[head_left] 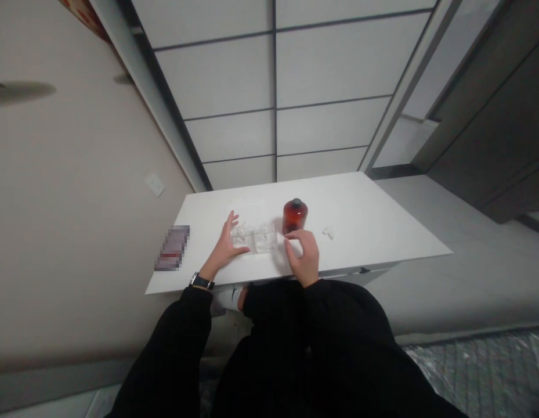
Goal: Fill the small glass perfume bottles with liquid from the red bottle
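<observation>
A clear divided box (pixel 266 239) sits on the white table in front of me, with see-through contents too faint to name. My left hand (pixel 227 242) is around its left end, fingers spread and thumb along the near edge; whether it presses on the box I cannot tell. Just right of the box is my right hand (pixel 304 256), its thumb and forefinger tips brought together. Anything between those tips is too small to make out. Behind the right hand stands an amber bottle (pixel 294 215) with a dark cap.
A small white piece (pixel 328 233) lies right of the bottle on the white table (pixel 373 232). At the table's left edge is a blurred-out flat item (pixel 172 248). A panelled white door (pixel 234 133) rises behind, and a wall (pixel 78 203) borders the left.
</observation>
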The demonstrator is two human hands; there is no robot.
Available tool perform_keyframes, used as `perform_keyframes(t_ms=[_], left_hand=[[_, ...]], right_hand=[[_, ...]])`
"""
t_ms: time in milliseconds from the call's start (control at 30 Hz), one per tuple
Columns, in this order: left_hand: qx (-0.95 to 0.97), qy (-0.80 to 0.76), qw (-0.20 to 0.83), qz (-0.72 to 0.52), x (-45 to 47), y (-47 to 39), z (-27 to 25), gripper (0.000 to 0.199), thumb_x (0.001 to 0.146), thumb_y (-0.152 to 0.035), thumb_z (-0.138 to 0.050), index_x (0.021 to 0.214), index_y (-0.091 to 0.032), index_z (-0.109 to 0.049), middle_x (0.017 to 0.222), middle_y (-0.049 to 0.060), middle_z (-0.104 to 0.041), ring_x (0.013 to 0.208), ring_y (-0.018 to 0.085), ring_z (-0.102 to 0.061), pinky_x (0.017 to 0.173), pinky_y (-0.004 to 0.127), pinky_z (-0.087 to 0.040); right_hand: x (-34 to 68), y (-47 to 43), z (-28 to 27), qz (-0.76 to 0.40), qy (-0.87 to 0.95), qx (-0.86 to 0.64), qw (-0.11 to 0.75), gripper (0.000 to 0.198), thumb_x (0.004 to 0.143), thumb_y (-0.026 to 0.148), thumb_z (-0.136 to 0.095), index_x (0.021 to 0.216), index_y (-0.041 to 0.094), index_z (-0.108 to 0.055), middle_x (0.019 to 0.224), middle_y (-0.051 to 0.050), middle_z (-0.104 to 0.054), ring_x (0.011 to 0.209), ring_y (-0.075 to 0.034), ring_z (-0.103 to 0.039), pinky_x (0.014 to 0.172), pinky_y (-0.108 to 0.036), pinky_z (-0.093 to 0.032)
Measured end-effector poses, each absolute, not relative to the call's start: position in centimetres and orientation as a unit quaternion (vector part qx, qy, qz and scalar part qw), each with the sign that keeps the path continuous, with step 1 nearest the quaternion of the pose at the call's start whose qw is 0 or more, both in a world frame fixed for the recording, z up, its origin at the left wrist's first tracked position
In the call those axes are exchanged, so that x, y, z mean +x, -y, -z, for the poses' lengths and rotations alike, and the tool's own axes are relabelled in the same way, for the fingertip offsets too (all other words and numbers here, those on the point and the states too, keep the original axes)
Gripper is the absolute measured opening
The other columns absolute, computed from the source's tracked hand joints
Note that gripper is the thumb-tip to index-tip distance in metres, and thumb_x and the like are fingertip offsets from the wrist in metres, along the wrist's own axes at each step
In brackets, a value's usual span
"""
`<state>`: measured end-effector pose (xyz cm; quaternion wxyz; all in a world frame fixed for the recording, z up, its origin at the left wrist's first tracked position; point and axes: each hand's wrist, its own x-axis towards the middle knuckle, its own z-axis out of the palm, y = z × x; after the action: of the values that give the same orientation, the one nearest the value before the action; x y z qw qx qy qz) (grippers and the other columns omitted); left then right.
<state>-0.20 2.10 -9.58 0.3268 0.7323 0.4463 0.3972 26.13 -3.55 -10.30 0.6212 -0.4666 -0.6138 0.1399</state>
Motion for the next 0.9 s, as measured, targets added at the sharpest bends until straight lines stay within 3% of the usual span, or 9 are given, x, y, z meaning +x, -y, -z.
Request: perform_keyframes(t_ms=[67, 133, 200, 367, 533, 667, 733, 800, 900], left_hand=[[0.716, -0.463, 0.347, -0.391, -0.3, -1.5, 10.4, 0.143, 0.063, -0.075, -0.088, 0.169, -0.022, -0.009, 0.168, 0.025, -0.033, 0.157, 0.041, -0.035, 0.130, 0.060, -0.021], [0.701, -0.482, 0.353, -0.389, -0.1, -1.1, 11.0, 0.138, 0.067, -0.065, -0.091, 0.169, -0.024, -0.008, 0.165, 0.023, -0.039, 0.156, 0.039, -0.037, 0.130, 0.059, -0.020], [0.688, -0.496, 0.353, -0.394, 0.1, -1.0, 11.1, 0.133, 0.069, -0.057, -0.092, 0.169, -0.023, -0.011, 0.164, 0.022, -0.041, 0.155, 0.039, -0.039, 0.130, 0.059, -0.021], [0.681, -0.507, 0.357, -0.390, 0.2, -0.9, 10.9, 0.127, 0.067, -0.053, -0.093, 0.167, -0.024, -0.021, 0.169, 0.022, -0.033, 0.151, 0.041, -0.044, 0.127, 0.059, -0.028], [0.680, -0.510, 0.354, -0.390, 0.3, -0.7, 11.2, 0.128, 0.066, -0.051, -0.095, 0.168, -0.023, -0.022, 0.157, 0.022, -0.049, 0.147, 0.041, -0.047, 0.125, 0.059, -0.032], [0.693, -0.490, 0.338, -0.407, 0.1, -1.0, 11.5, 0.123, 0.065, -0.060, -0.094, 0.164, -0.023, -0.031, 0.162, 0.021, -0.045, 0.150, 0.040, -0.044, 0.127, 0.057, -0.031], [0.697, -0.472, 0.340, -0.419, -0.2, -1.3, 11.5, 0.120, 0.066, -0.070, -0.090, 0.161, -0.020, -0.036, 0.158, 0.022, -0.048, 0.149, 0.040, -0.046, 0.126, 0.057, -0.032], [0.695, -0.457, 0.347, -0.433, -0.4, -1.6, 11.6, 0.115, 0.069, -0.079, -0.082, 0.158, -0.019, -0.041, 0.152, 0.022, -0.053, 0.146, 0.039, -0.049, 0.124, 0.057, -0.034], [0.703, -0.432, 0.345, -0.447, -0.4, -1.7, 11.5, 0.104, 0.070, -0.079, -0.082, 0.151, -0.021, -0.051, 0.153, 0.019, -0.054, 0.147, 0.038, -0.048, 0.125, 0.055, -0.034]], right_hand=[[27.9, 2.0, 10.1, -0.124, 0.541, -0.520, 0.649, 0.028, 0.092, 0.044, -0.067, 0.112, 0.024, -0.066, 0.115, -0.012, -0.071, 0.117, -0.031, -0.064, 0.113, -0.061, -0.045], [29.3, -0.5, 10.0, -0.161, 0.515, -0.544, 0.643, 0.076, 0.075, 0.053, -0.082, 0.136, 0.019, -0.054, 0.143, -0.020, -0.059, 0.137, -0.035, -0.053, 0.121, -0.062, -0.037], [30.0, -2.6, 10.0, -0.225, 0.521, -0.546, 0.616, 0.100, 0.063, 0.056, -0.089, 0.144, 0.016, -0.046, 0.150, -0.024, -0.054, 0.140, -0.037, -0.051, 0.122, -0.063, -0.033], [29.9, -2.4, 10.8, -0.297, 0.560, -0.535, 0.558, 0.081, 0.064, 0.058, -0.088, 0.128, 0.018, -0.059, 0.124, -0.017, -0.070, 0.115, -0.033, -0.067, 0.108, -0.056, -0.050], [29.6, -0.4, 11.4, -0.316, 0.557, -0.550, 0.536, 0.085, 0.065, 0.059, -0.089, 0.132, 0.019, -0.056, 0.130, -0.018, -0.067, 0.118, -0.035, -0.066, 0.110, -0.059, -0.048], [29.8, 0.9, 11.2, -0.293, 0.540, -0.550, 0.566, 0.096, 0.060, 0.059, -0.091, 0.138, 0.022, -0.050, 0.143, -0.019, -0.059, 0.133, -0.035, -0.058, 0.117, -0.058, -0.043], [29.7, 2.2, 10.9, -0.217, 0.496, -0.577, 0.612, 0.073, 0.073, 0.060, -0.084, 0.128, 0.021, -0.056, 0.130, -0.015, -0.065, 0.124, -0.033, -0.062, 0.112, -0.055, -0.047], [28.9, 3.9, 10.6, -0.115, 0.459, -0.595, 0.649, 0.038, 0.092, 0.055, -0.067, 0.109, 0.021, -0.063, 0.105, -0.009, -0.068, 0.100, -0.027, -0.067, 0.098, -0.047, -0.054], [26.1, 6.0, 10.6, -0.054, 0.563, -0.550, 0.615, 0.029, 0.103, 0.042, -0.054, 0.090, 0.020, -0.066, 0.078, -0.002, -0.065, 0.070, -0.018, -0.060, 0.074, -0.032, -0.052]])
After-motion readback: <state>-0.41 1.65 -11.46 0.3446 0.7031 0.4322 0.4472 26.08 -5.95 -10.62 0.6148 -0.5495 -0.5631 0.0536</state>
